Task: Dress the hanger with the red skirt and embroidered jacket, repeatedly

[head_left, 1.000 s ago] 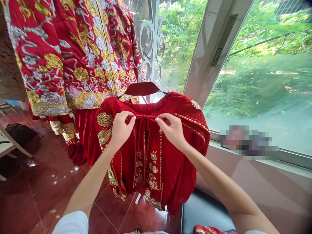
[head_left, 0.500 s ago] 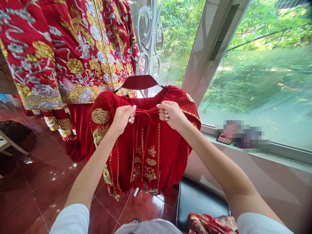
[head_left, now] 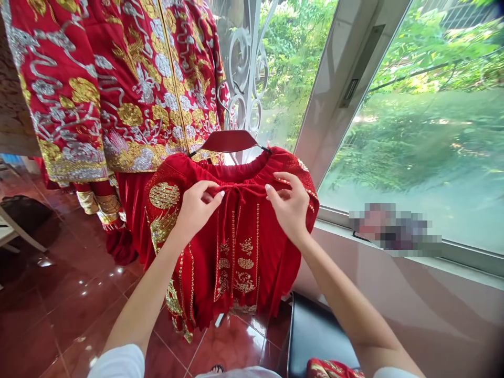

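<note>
A red skirt [head_left: 271,252] with a gathered waist and gold embroidery hangs from a dark red hanger [head_left: 229,140] in front of me. At its front waist a thin red cord [head_left: 236,187] is tied in a bow, its ends dangling. My left hand [head_left: 199,207] is at the left side of the bow, thumb and index finger apart. On the other side, my right hand [head_left: 290,203] has its fingers spread, the thumb close to the cord's right loop. Whether any fingertip still touches the cord is hard to see.
Behind the skirt on the left hangs a red jacket [head_left: 134,89] with gold and silver embroidery. A black seat [head_left: 318,336] stands at lower right, with folded red embroidered cloth [head_left: 331,369] on it. A window ledge [head_left: 334,227] runs along the right.
Both hands have gone from pinching the bow's loops to loosened, parted fingers. The bow remains tied. The view has shifted slightly, so the garments appear a little lower and the jacket farther right.
</note>
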Tool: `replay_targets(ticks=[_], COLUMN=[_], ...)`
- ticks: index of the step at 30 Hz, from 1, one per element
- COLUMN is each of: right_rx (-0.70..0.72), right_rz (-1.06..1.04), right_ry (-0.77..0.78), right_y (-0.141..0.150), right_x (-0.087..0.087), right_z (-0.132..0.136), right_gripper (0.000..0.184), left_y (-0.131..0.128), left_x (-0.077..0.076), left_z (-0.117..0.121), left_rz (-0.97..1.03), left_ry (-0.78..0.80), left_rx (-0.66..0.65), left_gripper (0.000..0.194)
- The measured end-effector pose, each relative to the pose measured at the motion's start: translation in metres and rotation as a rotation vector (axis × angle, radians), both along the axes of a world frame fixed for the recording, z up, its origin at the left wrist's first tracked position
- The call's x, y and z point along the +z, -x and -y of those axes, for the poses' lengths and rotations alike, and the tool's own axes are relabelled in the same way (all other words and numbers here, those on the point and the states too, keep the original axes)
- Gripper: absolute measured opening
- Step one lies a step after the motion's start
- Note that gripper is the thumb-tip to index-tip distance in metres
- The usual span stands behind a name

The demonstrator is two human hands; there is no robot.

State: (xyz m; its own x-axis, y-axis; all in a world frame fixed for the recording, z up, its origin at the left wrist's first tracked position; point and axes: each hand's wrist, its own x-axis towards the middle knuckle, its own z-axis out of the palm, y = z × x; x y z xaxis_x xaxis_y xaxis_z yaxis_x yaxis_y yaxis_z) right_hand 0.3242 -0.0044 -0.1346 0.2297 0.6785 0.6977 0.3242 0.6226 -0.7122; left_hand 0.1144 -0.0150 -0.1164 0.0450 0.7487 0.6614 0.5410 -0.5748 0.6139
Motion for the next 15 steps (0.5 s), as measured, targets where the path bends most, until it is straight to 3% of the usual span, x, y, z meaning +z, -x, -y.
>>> replay_targets(ticks=[2,4,6,9,15], right_rx=[-0.196,-0.247,-0.258,-0.320,-0.213], right_rz=[0.182,0.419,0.593,0.678,0.850], right_ry=[-0.084,0.003,0.123,0.172,0.155], right_y=[0.009,0.020,0.031,0.042,0.042], right_x=[-0.015,-0.026,-0.030,-0.028,-0.024], right_z=[0.006,0.007,0.003,-0.005,-0.008], right_gripper=[0.019,0.025,0.029,0.031,0.028], left_y=[-0.007,-0.016,-0.025,-0.032,-0.020], left_x=[0.007,0.014,0.018,0.018,0.014], left_z=[0.004,0.001,-0.009,-0.024,-0.031], left_rz=[-0.216,-0.432,-0.594,-0.720,-0.689], left_ry=[-0.207,-0.330,-0.328,-0.256,-0.224], left_rx=[0.163,0.230,0.212,0.194,0.099], left_gripper=[0.019,0.020,0.019,0.017,0.029])
